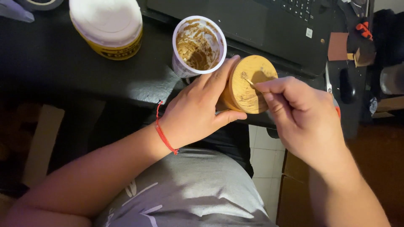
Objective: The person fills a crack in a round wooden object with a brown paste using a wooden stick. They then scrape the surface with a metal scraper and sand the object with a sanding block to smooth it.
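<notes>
Worktop (84,75): dark, matte, carries the tubs.
Wooden disc (248,86): round, pale grain, tilted at the worktop's edge; left hand (195,113) fingers wrapped tight around it.
Open tub (199,44): white plastic, brown paste smeared inside.
Stick (249,81): thin, pinched by right hand (301,113); probably dabbing filler, so keep the disc steady and strokes light.

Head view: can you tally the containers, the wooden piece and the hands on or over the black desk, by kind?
Open white cups smeared brown inside: 1
Closed jars with white lid and yellow body: 1
Round wooden pieces: 1
Thin sticks: 1
Hands: 2, left hand, right hand
Total: 6
</notes>
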